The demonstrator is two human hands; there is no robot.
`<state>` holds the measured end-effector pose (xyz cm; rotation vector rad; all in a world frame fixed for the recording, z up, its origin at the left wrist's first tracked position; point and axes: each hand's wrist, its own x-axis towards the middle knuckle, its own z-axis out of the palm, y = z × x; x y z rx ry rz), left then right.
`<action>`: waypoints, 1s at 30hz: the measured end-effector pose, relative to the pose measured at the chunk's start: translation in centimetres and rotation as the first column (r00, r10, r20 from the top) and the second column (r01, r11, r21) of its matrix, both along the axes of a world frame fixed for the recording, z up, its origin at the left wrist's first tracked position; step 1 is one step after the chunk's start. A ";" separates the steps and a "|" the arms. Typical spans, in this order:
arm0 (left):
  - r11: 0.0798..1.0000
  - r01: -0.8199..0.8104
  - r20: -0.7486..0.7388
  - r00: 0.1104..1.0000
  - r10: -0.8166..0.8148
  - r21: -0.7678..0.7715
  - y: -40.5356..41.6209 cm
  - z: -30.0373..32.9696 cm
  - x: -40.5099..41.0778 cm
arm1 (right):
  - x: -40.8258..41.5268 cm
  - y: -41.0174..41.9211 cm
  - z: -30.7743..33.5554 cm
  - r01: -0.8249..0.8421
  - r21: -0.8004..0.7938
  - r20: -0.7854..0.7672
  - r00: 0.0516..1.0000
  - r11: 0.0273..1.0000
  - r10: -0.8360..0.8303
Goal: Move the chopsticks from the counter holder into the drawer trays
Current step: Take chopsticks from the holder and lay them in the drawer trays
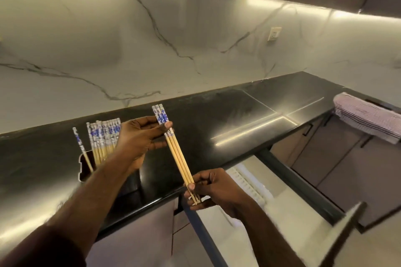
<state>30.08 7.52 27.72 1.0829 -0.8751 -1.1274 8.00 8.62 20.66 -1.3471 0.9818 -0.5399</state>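
Holder (pixel 83 167): on the black worktop (pixel 217 119), holding upright chopsticks (pixel 104 136).
Left hand (pixel 138 136): grip pinches the patterned ends of three chopsticks (pixel 176 154).
Right hand (pixel 214 188): grip pinches their plain tips, above the open drawer (pixel 282 197).

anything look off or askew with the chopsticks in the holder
One blue-and-white-topped wooden chopstick leans alone at the left of the dark counter holder, apart from the upright bunch of matching chopsticks beside it. Nothing looks spilled or damaged.
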 end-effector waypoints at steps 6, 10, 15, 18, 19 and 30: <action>0.999 0.040 -0.018 0.999 -0.039 0.028 1.2 -1.1 -9.4 | -9.6 2.2 -0.1 0.062 0.052 -0.055 0.997 0.997 -0.060; 0.998 0.066 -0.043 0.997 -0.065 0.025 1.4 -1.7 -14.1 | -14.1 3.1 0.0 0.078 0.078 -0.059 0.996 0.994 -0.074; 0.996 0.077 -0.057 0.996 -0.075 0.043 0.5 -2.9 -18.3 | -18.2 2.9 -0.4 0.106 0.111 -0.083 0.992 0.988 -0.097; 0.994 0.092 -0.056 0.995 -0.088 0.066 -0.6 -4.3 -19.4 | -19.5 2.3 -1.1 0.110 0.149 -0.102 0.990 0.983 -0.096; 0.993 0.096 -0.057 0.994 -0.092 0.075 -1.1 -4.8 -19.8 | -19.9 1.9 -1.4 0.112 0.164 -0.108 0.990 0.980 -0.095; 0.961 0.165 -0.108 0.984 -0.144 0.220 -5.9 -12.9 -20.8 | -21.5 -2.6 -5.2 0.152 0.341 -0.264 0.963 0.927 -0.061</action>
